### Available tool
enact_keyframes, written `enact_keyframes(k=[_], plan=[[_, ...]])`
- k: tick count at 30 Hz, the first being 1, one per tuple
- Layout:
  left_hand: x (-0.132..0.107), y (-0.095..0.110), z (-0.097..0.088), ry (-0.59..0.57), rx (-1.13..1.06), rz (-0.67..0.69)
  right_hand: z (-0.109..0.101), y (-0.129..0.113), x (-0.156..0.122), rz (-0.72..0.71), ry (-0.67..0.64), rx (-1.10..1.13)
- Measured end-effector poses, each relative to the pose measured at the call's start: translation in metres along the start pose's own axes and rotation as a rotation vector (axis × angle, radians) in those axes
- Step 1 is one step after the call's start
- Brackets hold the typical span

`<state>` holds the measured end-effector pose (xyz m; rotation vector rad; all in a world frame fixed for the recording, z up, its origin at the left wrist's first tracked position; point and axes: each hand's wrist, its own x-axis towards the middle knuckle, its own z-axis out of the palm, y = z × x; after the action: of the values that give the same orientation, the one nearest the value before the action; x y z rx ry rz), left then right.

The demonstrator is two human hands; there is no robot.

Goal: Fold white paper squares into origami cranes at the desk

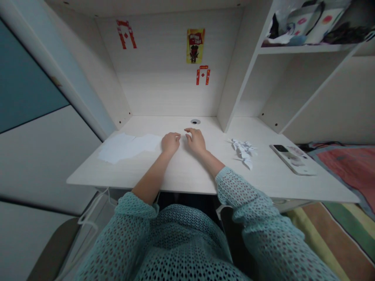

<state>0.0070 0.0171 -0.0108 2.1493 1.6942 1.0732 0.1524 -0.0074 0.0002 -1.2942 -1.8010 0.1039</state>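
Note:
Over the middle of the white desk, my left hand (170, 143) is closed, thumb and fingers pinched together. Something small and pale may be at its fingertips, too small to make out against the desk. Facing it, a short gap away, my right hand (196, 141) has its index finger and thumb apart, with nothing visible gripped between them. Flat white paper sheets (123, 147) lie to the left of my left hand, overlapping one another. Right of my right hand sits a loose heap of crumpled, folded white paper pieces (244, 151).
A phone (292, 159) lies on the right of the desk (187, 175). Behind my hands is a round cable hole (195, 121). A vertical divider (246, 66) stands at the back right, below a loaded shelf (307, 49). A white cable (89, 222) hangs at the left.

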Motion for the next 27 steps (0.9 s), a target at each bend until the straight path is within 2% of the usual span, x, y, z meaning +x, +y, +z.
enact_keyframes(k=[2, 5, 9, 13, 18, 23, 27], plan=[[0.003, -0.013, -0.006, 0.04, 0.145, -0.079, 0.012, 0.011, -0.009, 0.016, -0.031, 0.004], [0.01, -0.038, -0.016, 0.056, 0.304, -0.34, 0.018, 0.02, -0.017, 0.08, -0.072, 0.032], [0.017, -0.063, -0.025, -0.017, 0.337, -0.55, 0.019, 0.022, -0.016, 0.104, -0.063, 0.063], [0.019, -0.069, -0.028, -0.067, 0.385, -0.516, 0.018, 0.022, -0.014, 0.126, -0.067, 0.078], [0.019, -0.067, -0.033, -0.074, 0.419, -0.476, 0.017, 0.025, -0.014, 0.157, -0.066, 0.081], [0.022, -0.065, -0.038, -0.02, 0.418, -0.462, 0.018, 0.026, -0.013, 0.165, -0.072, 0.083], [0.024, -0.061, -0.044, 0.081, 0.419, -0.441, 0.018, 0.026, -0.013, 0.171, -0.067, 0.087]])
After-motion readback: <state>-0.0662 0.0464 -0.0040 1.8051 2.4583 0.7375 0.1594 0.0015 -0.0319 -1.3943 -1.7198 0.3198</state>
